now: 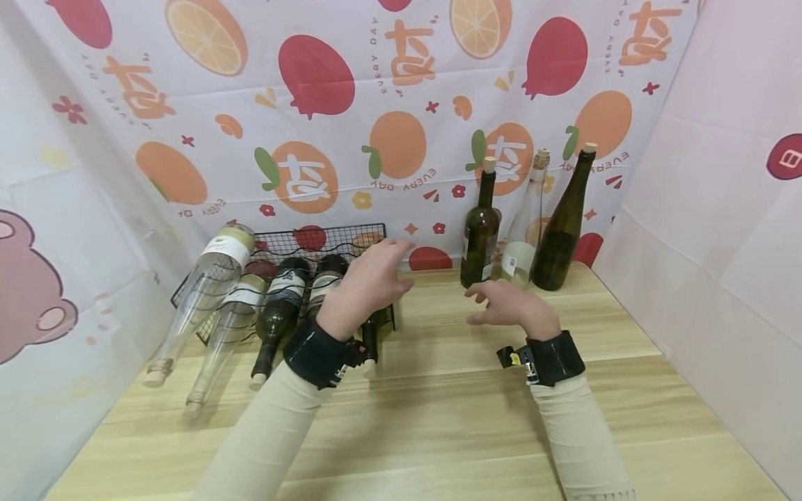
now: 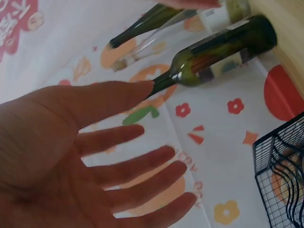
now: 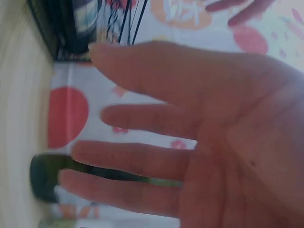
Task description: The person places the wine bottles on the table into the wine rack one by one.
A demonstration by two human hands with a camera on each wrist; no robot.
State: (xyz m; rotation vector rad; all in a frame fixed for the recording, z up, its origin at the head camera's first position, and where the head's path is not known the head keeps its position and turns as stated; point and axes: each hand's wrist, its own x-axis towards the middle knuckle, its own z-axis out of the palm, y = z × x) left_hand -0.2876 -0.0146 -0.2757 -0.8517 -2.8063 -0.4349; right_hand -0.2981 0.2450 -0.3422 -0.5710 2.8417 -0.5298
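Note:
My left hand (image 1: pixel 368 284), empty with fingers extended, is raised over the right end of a black wire bottle rack (image 1: pixel 294 240). Spread fingers and palm of that hand fill the left wrist view. In front of three standing corked bottles, my right hand (image 1: pixel 510 306) is held out, also empty, its fingers apart in the right wrist view. The bottles are a green wine bottle (image 1: pixel 481 233), a clear bottle (image 1: pixel 520 240) with a pale label and a tall dark green bottle (image 1: pixel 559 240). My right fingers overlap the lower part of the clear bottle in the head view.
Several corked bottles lie slanted in the rack with necks toward me, among them a clear bottle (image 1: pixel 207 285) at the left and a dark bottle (image 1: pixel 278 306). Everything stands on a wooden table (image 1: pixel 438 417). A fruit-printed curtain (image 1: pixel 351 153) hangs behind, with pale curtains at both sides.

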